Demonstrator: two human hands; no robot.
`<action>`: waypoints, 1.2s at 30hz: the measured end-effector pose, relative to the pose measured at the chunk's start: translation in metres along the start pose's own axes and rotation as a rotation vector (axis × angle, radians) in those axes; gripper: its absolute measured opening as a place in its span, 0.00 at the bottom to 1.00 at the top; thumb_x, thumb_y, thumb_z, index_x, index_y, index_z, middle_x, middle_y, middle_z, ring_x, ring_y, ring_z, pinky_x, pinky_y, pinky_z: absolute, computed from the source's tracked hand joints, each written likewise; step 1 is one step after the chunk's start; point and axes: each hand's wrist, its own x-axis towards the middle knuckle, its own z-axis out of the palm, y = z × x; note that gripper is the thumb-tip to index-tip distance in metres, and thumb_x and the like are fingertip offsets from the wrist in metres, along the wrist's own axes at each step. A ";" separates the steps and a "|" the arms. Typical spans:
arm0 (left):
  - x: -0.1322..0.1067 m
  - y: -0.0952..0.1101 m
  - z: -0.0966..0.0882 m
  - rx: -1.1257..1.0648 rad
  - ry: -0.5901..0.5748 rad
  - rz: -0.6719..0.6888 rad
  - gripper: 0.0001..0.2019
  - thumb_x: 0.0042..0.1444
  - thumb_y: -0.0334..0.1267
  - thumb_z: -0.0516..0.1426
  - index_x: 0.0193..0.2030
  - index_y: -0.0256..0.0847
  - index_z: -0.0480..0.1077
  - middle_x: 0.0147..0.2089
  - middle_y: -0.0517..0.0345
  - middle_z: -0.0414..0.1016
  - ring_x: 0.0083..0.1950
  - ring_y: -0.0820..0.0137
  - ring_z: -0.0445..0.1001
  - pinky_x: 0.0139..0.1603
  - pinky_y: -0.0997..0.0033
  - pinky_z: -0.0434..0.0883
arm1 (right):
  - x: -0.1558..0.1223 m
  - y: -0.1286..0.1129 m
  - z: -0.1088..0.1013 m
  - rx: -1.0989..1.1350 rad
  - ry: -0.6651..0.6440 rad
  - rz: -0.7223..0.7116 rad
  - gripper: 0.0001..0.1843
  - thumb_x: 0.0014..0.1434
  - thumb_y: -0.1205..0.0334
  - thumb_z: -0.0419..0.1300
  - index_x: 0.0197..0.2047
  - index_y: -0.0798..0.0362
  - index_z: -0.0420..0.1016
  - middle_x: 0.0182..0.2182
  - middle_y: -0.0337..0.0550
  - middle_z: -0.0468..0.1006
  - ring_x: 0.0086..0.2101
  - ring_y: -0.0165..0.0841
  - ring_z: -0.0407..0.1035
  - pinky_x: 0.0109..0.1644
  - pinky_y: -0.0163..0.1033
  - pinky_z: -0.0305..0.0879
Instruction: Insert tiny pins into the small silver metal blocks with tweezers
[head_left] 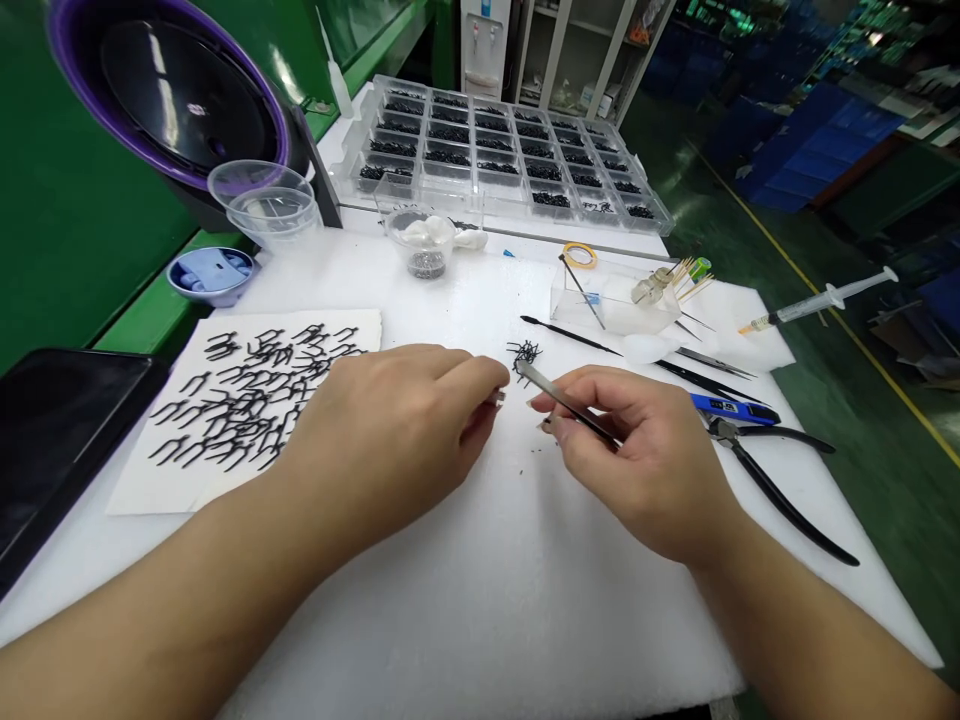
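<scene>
Sheet (150, 490) left — pliers (750, 468) right.

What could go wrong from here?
The bare left forearm overlaps the flat white sheet in view; a sweep might disturb its forked black pieces.
The slim silver metal tool in the bare right hand has its tip by the loose pile of thin black pieces; a slip could scatter them.
The clear plastic syringe appears to overhang the edge of the white table; a knock might drop it.

A purple-rimmed black device (187, 100) stands at left, a water dispenser (484, 50) and blue crates (821, 150) farther back.
</scene>
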 end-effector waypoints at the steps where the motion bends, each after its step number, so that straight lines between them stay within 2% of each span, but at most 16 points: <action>1: 0.002 -0.002 0.002 -0.015 -0.047 -0.043 0.06 0.58 0.33 0.55 0.37 0.44 0.74 0.27 0.57 0.75 0.28 0.62 0.72 0.25 0.66 0.56 | 0.000 0.000 -0.002 0.033 0.005 0.014 0.06 0.55 0.72 0.59 0.30 0.52 0.74 0.35 0.39 0.80 0.33 0.31 0.71 0.33 0.35 0.66; 3: 0.004 -0.004 0.004 -0.090 -0.153 -0.066 0.08 0.59 0.34 0.55 0.40 0.43 0.76 0.31 0.56 0.77 0.33 0.60 0.74 0.29 0.65 0.62 | 0.000 0.000 -0.004 0.108 0.016 0.034 0.06 0.57 0.70 0.59 0.30 0.52 0.74 0.37 0.40 0.80 0.34 0.31 0.73 0.34 0.35 0.67; 5: 0.004 -0.003 0.004 -0.153 -0.233 -0.035 0.10 0.59 0.34 0.54 0.41 0.43 0.77 0.37 0.54 0.78 0.39 0.58 0.75 0.36 0.61 0.68 | 0.000 0.001 -0.004 0.187 0.038 0.025 0.06 0.58 0.69 0.61 0.31 0.51 0.76 0.38 0.40 0.80 0.35 0.31 0.73 0.36 0.35 0.68; 8: 0.002 0.004 -0.002 -0.232 -0.209 -0.074 0.11 0.58 0.35 0.55 0.42 0.41 0.79 0.43 0.51 0.77 0.43 0.57 0.73 0.43 0.55 0.70 | 0.000 0.001 0.000 0.277 0.095 0.012 0.06 0.59 0.66 0.63 0.30 0.51 0.78 0.35 0.39 0.76 0.32 0.29 0.69 0.32 0.34 0.65; 10: 0.001 0.012 -0.007 -0.427 -0.142 -0.217 0.11 0.57 0.39 0.58 0.43 0.42 0.79 0.41 0.53 0.78 0.40 0.60 0.73 0.41 0.58 0.70 | 0.000 0.001 0.005 0.341 0.144 0.040 0.06 0.59 0.64 0.64 0.31 0.50 0.80 0.31 0.38 0.71 0.28 0.27 0.64 0.26 0.34 0.59; 13: 0.001 0.025 -0.013 -0.813 -0.136 -0.482 0.09 0.59 0.45 0.58 0.37 0.47 0.80 0.31 0.61 0.77 0.29 0.69 0.69 0.28 0.68 0.66 | -0.001 0.001 0.013 0.463 0.193 0.080 0.04 0.59 0.60 0.66 0.34 0.49 0.82 0.28 0.35 0.65 0.24 0.25 0.57 0.24 0.34 0.54; 17: 0.006 0.034 -0.014 -1.024 -0.122 -0.674 0.11 0.56 0.49 0.61 0.31 0.46 0.79 0.26 0.62 0.74 0.28 0.70 0.68 0.25 0.71 0.63 | -0.001 0.000 0.018 0.481 0.201 0.075 0.06 0.58 0.59 0.66 0.31 0.49 0.82 0.27 0.35 0.64 0.24 0.25 0.56 0.25 0.35 0.56; 21: 0.008 0.034 -0.014 -1.024 -0.109 -0.726 0.10 0.53 0.47 0.63 0.30 0.44 0.79 0.28 0.59 0.77 0.32 0.66 0.72 0.26 0.71 0.62 | -0.001 -0.002 0.017 0.469 0.194 0.065 0.06 0.58 0.60 0.66 0.30 0.50 0.81 0.28 0.36 0.65 0.26 0.26 0.58 0.25 0.34 0.58; 28: 0.005 0.030 -0.015 -0.928 -0.058 -0.652 0.08 0.53 0.43 0.60 0.26 0.45 0.75 0.25 0.60 0.72 0.29 0.68 0.67 0.26 0.68 0.62 | -0.002 -0.003 0.017 0.520 0.158 0.008 0.07 0.57 0.63 0.67 0.27 0.49 0.79 0.28 0.35 0.64 0.28 0.26 0.62 0.27 0.33 0.61; 33: 0.003 0.027 -0.017 -0.903 -0.028 -0.627 0.06 0.52 0.41 0.60 0.27 0.45 0.74 0.28 0.59 0.75 0.31 0.66 0.71 0.27 0.68 0.64 | -0.003 -0.006 0.016 0.522 0.142 -0.011 0.06 0.57 0.64 0.66 0.28 0.50 0.79 0.28 0.35 0.65 0.27 0.26 0.62 0.26 0.34 0.60; 36: 0.003 0.028 -0.018 -0.861 0.000 -0.619 0.07 0.52 0.41 0.60 0.26 0.44 0.73 0.26 0.60 0.73 0.29 0.68 0.70 0.24 0.70 0.62 | -0.004 -0.008 0.016 0.527 0.136 0.001 0.04 0.57 0.64 0.66 0.30 0.50 0.80 0.29 0.35 0.66 0.27 0.25 0.62 0.26 0.34 0.60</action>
